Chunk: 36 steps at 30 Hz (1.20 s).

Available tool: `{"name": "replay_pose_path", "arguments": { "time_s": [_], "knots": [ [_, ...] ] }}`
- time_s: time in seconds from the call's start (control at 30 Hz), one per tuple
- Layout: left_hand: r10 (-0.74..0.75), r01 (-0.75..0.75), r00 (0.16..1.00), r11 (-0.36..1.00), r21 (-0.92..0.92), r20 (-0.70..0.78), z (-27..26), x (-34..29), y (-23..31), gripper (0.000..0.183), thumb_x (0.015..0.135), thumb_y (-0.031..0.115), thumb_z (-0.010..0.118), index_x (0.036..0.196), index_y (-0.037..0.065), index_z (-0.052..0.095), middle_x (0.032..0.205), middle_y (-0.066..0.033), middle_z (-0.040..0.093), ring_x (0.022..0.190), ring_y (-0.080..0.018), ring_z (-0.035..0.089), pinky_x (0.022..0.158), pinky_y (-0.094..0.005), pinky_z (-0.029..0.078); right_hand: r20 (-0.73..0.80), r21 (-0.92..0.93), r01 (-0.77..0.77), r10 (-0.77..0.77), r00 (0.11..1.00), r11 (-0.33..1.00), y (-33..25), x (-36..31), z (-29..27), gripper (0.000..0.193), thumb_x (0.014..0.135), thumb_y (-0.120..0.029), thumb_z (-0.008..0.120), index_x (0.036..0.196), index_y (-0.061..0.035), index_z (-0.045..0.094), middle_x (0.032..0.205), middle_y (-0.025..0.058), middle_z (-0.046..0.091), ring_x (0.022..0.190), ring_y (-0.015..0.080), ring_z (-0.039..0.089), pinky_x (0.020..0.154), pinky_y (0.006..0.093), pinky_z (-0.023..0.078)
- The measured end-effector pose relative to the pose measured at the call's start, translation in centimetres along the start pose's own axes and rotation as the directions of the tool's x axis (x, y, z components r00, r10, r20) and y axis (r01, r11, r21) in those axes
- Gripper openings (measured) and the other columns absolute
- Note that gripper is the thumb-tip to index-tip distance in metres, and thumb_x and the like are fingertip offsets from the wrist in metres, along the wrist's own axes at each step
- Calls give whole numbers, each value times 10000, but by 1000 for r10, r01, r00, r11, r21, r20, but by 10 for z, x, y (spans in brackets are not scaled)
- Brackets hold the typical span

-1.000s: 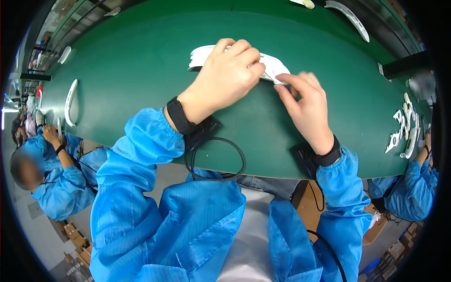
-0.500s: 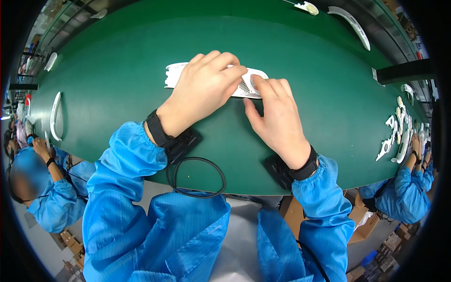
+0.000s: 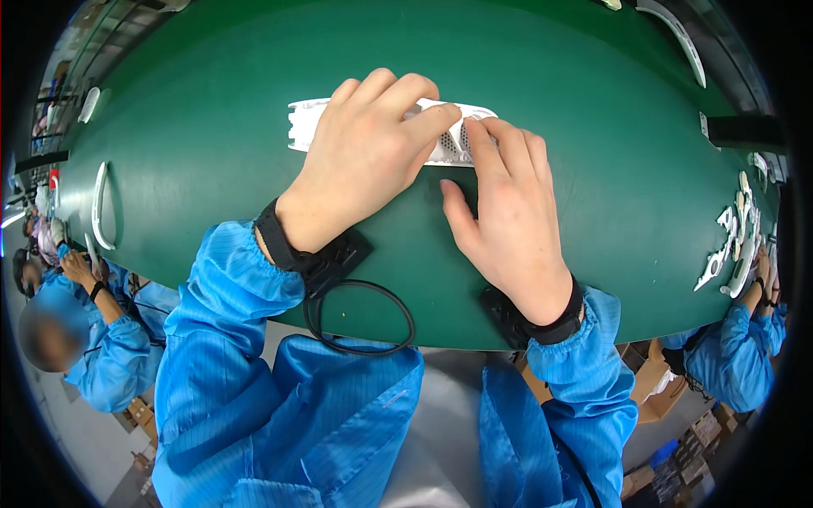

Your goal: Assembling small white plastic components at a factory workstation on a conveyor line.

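From the head camera, the green table fills the upper part of the view, its near edge bowing across just in front of the person's body. A loop of black cable crosses that edge below the left wrist. Broad green surface separates the working spot from a curved white strip at the left and from a cluster of white pieces by the right edge. A dark bar juts in at the right, above that cluster, and another curved strip lies at the far right.

The white part lies crosswise over the table, well in from the near edge, under both hands. The left hand arches over its middle, fingers bent, thumb reaching toward the perforated section; its notched left end sticks out past this hand. Whether the hidden fingers grip the part, I cannot tell. The right hand is loosely spread and unclenched, with fingertips at the part's right end and the thumb apart, over the table.
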<state>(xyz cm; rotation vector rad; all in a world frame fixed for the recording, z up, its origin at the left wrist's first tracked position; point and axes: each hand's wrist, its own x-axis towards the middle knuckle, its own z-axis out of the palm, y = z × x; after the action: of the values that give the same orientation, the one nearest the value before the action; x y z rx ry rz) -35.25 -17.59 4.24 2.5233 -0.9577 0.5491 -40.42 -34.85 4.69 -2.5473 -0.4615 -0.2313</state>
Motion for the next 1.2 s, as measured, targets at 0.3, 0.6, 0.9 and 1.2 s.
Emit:
{"name": "replay_pose_path", "arguments": {
  "time_s": [0.3, 0.6, 0.9, 1.2],
  "knots": [
    [-14, 16, 999, 999, -36, 42, -1, 8, -3, 217, 744, 56, 730, 958, 92, 730, 909, -23, 620, 801, -220, 591, 707, -346, 483, -80, -47, 28, -31, 996, 999, 7, 4, 10, 424, 770, -79, 711, 1151, 59, 587, 1156, 140, 578, 1025, 298, 540, 844, 394, 481],
    [-8, 18, 995, 995, -100, 98, -3, 12, -10, 207, 737, 57, 734, 943, 71, 724, 883, -36, 616, 805, -234, 594, 697, -367, 489, -40, -24, 46, -47, 998, 999, 9, 11, 8, 352, 808, -97, 697, 1105, 72, 613, 1092, 145, 598, 991, 296, 550, 836, 384, 488],
    [13, 25, 987, 973, -231, 160, -10, 13, -11, 343, 660, 48, 621, 995, 27, 692, 953, -90, 608, 859, -291, 587, 731, -393, 475, 26, 21, 88, -89, 996, 996, 17, 15, 0, 342, 803, -62, 660, 1111, 77, 604, 1089, 158, 591, 996, 303, 557, 845, 392, 466],
    [20, 13, 984, 983, -186, 176, -10, 11, -10, 401, 635, 127, 653, 1023, 35, 684, 981, -101, 605, 879, -294, 583, 746, -394, 469, 50, 5, 112, -113, 992, 994, 16, 16, -1, 397, 738, -23, 619, 1115, 99, 585, 1101, 173, 578, 1004, 317, 554, 855, 405, 474]
  ]
}}
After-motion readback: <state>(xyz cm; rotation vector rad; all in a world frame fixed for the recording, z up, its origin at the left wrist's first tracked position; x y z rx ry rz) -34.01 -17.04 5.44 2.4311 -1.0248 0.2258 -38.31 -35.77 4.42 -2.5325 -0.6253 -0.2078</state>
